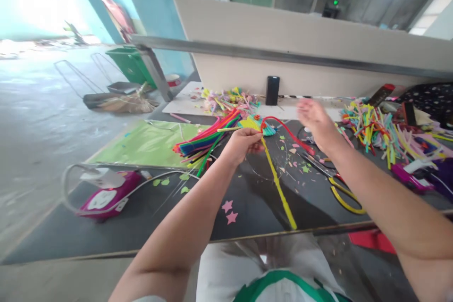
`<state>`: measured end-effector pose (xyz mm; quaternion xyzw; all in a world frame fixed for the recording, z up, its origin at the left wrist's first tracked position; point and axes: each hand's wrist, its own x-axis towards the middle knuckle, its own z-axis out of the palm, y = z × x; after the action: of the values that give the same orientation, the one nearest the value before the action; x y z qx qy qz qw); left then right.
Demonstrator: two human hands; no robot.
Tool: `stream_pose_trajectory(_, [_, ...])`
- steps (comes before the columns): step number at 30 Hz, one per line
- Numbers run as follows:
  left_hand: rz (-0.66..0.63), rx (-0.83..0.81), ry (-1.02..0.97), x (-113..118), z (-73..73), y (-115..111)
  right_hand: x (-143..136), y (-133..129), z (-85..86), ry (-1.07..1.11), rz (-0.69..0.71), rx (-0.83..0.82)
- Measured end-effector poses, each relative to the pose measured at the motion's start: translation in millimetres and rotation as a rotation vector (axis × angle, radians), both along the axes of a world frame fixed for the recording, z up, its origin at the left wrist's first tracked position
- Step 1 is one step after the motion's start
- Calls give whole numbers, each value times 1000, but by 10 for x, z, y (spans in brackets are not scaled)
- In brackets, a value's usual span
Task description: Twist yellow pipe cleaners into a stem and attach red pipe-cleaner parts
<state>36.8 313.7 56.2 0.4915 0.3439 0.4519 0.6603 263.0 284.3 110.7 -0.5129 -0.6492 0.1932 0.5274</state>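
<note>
My left hand (pixel 247 144) is closed in a pinch near the middle of the table, holding a yellow pipe cleaner (pixel 278 181) that slants down toward the front edge. A red pipe cleaner (pixel 288 130) arches rightward from the same fingertips. My right hand (pixel 313 115) is raised to the right, slightly blurred, and its fingers look apart with nothing between them. Behind my left hand lies a bundle of colourful pipe cleaners (pixel 208 137). Yellow and teal pieces (pixel 267 127) lie just beyond the fingertips. Under my right forearm are yellow-handled scissors (pixel 345 196).
Pink stars (pixel 231 217) lie near the front. At left are a green sheet (pixel 145 144) and a purple power strip (pixel 109 196) with a white cable. A phone (pixel 272 90) stands upright at the back. Cut pieces are piled behind (pixel 230 101) and at right (pixel 373 127).
</note>
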Motion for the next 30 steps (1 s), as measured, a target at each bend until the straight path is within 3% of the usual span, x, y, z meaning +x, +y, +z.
stream_pose_trajectory(2, [146,24,-105,-148,52,118,-47,17,-73,222,-217,123])
stream_pose_trajectory(3, [207,39,-139,-203,71,158,-110,2,-141,297,-212,81])
stream_pose_trajectory(7, [378,91,-184,-278,104,209,-509,-122,-495,261,286,-366])
stream_pose_trajectory(9, [416,107,-187,-267,102,205,-676,-135,-640,230,423,-551])
stream_pose_trajectory(13, [442,124,-207,-278,112,206,-742,-25,-811,212,233,-402])
stream_pose_trajectory(15, [445,132,-215,-303,132,208,-693,17,-860,295,195,-320])
stream_pose_trajectory(17, [430,137,-215,-320,153,204,-647,7,-885,385,241,-328])
stream_pose_trajectory(21, [389,115,-198,-293,171,179,-626,-109,-864,478,527,-619])
stream_pose_trajectory(23, [383,111,-192,-262,162,168,-639,-158,-845,504,604,-711])
stream_pose_trajectory(30, [428,91,-200,-210,96,168,-708,-180,-941,489,514,-685])
